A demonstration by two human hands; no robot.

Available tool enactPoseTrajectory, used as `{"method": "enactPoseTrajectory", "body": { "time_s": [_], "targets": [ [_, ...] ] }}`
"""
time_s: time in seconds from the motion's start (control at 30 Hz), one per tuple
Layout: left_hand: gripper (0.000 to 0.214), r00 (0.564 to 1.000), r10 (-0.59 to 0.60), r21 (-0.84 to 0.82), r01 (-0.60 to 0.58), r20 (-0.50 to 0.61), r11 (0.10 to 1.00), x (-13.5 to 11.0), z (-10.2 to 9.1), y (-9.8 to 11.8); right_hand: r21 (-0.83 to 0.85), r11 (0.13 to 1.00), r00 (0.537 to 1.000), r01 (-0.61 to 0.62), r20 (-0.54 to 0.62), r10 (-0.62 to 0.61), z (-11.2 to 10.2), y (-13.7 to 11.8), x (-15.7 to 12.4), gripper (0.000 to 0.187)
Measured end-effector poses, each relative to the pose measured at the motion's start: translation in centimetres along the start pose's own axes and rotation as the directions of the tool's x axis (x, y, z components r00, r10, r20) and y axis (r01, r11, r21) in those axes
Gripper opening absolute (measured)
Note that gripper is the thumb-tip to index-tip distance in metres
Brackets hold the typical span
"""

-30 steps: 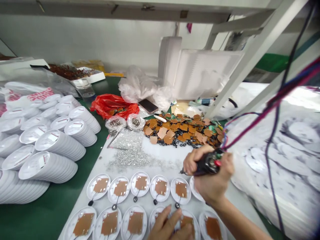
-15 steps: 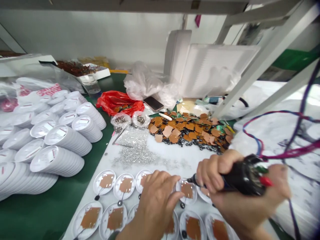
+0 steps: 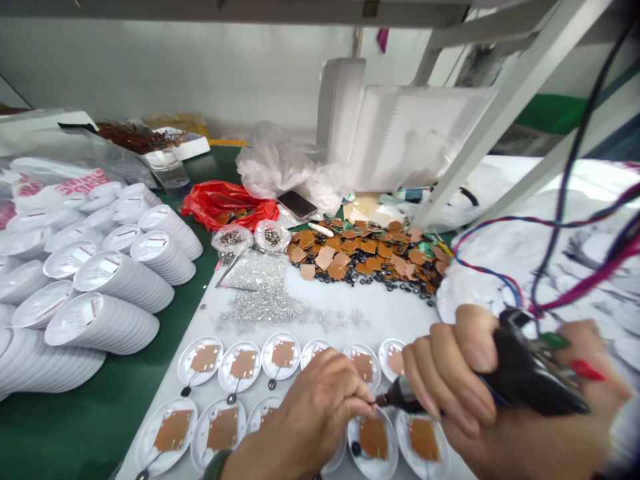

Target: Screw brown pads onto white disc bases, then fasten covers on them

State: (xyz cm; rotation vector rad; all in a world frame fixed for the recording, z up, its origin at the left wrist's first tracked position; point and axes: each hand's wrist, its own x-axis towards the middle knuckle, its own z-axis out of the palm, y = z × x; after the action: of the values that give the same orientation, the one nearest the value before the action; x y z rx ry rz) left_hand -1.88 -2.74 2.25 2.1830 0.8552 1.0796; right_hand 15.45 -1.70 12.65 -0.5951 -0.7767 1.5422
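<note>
My right hand [image 3: 465, 387] is wrapped round a black electric screwdriver [image 3: 530, 373], its bit pointing left. My left hand [image 3: 325, 407] has thumb and fingertips pinched together at the bit's tip; whatever they pinch is too small to make out. Both hands are over rows of round white plastic covers, each with a brown circuit board inside. One cover with its board [image 3: 373, 437] lies just below the bit, and another white cover [image 3: 423, 440] sits to its right. Small black round parts on wires hang from several boards, such as this black part [image 3: 231, 399].
Stacked white cups [image 3: 125, 320] fill the left side. Behind the rows lie loose silver screws [image 3: 270, 300], a heap of brown boards [image 3: 370, 253], a red bag [image 3: 230, 203] and a phone [image 3: 297, 205]. Cables [image 3: 575, 293] run to the screwdriver; a white frame leg [image 3: 480, 133] stands at right.
The screwdriver and right hand have moved down and right, away from the back row of covers. My left hand has gone from spread fingers to a pinch by the bit. The view has shifted slightly.
</note>
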Motion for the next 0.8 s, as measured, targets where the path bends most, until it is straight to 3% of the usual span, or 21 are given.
{"method": "enactPoseTrajectory", "body": {
  "time_s": [0.1, 0.2, 0.27, 0.33, 0.47, 0.63, 0.8],
  "targets": [
    [0.032, 1.000, -0.006, -0.059, 0.006, 0.003, 0.998, -0.7, 0.7, 0.4, -0.011, 0.999, 0.990, -0.049, 0.132, 0.050, -1.8, -0.2, -1.2, 0.068],
    [0.022, 0.998, 0.053, 0.137, -0.055, 0.017, 0.989, -2.3, 2.4, 0.3, -0.079, 0.995, 0.972, -0.068, 0.220, 0.083, -4.1, 0.4, -3.1, 0.071],
    [0.015, 0.984, 0.175, 0.320, -0.152, -0.043, 0.935, -3.7, 4.1, -0.1, -0.125, 0.987, 0.979, -0.105, 0.161, 0.124, -5.2, 1.2, -4.4, 0.069],
    [0.024, 0.945, 0.287, 0.416, -0.200, -0.158, 0.887, -5.2, 6.1, -0.5, -0.169, 0.973, 0.979, -0.159, 0.102, 0.178, -5.8, 2.1, -5.4, 0.068],
    [0.015, 0.915, 0.304, 0.553, -0.112, -0.267, 0.825, -7.1, 8.6, -0.9, -0.173, 0.971, 0.985, -0.166, 0.018, 0.172, -5.8, 3.5, -6.3, 0.066],
    [0.008, 0.940, 0.297, 0.576, -0.152, -0.165, 0.803, -7.6, 8.3, -0.9, -0.125, 0.977, 0.985, -0.171, 0.003, 0.173, -5.7, 4.6, -6.5, 0.062],
    [0.020, 0.939, 0.278, 0.521, -0.137, -0.202, 0.842, -7.0, 7.2, -0.6, -0.165, 0.974, 0.987, -0.157, -0.005, 0.159, -5.9, 4.2, -6.7, 0.065]
  ]
}}
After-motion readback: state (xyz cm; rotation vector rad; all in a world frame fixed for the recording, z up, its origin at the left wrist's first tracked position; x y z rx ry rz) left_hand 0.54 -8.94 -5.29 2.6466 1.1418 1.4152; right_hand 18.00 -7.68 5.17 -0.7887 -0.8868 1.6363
